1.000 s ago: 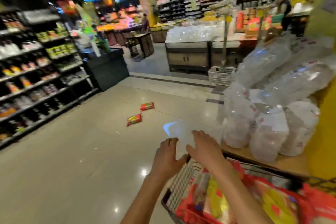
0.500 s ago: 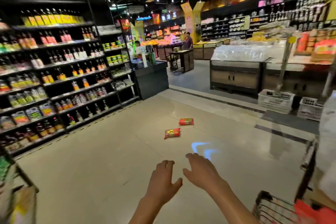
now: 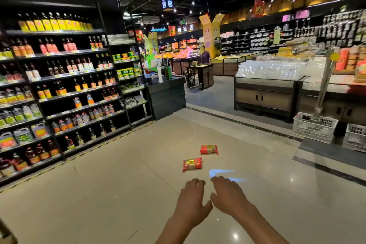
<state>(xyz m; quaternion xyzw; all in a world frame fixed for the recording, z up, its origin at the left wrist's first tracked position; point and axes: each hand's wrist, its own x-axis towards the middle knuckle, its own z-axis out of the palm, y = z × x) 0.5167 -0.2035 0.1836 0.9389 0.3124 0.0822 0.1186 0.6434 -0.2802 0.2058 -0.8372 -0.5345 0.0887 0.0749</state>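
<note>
Hands: the left hand and right hand are both held out in front, palms down, side by side, with the thumbs just apart. The fingers of each are loosely extended and slightly spread. Neither hand holds or touches anything.

Items: 2 red packets lie flat on the pale tiled floor. The nearer packet lies ahead of the left hand's fingertips and apart from them. The farther packet lies just beyond it and a little to the right. The 2 are near each other but do not touch. A blue reflection shows on the tiles just beside the nearer packet, ahead of the right hand.

Clearances: open floor surrounds both packets on every side.
- Left: the bottle shelving stands well apart from them, with a striped line along the floor at its foot.
- Ahead: a dark counter closes the end of the shelving run.
- Ahead, floor level: a dark border strip crosses the floor at the edge of the pale tiles, with grey flooring beyond it.
- Right: 2 white crates sit past that strip, well apart from the packets. They stand in front of a wooden display bin loaded with clear bags.
</note>
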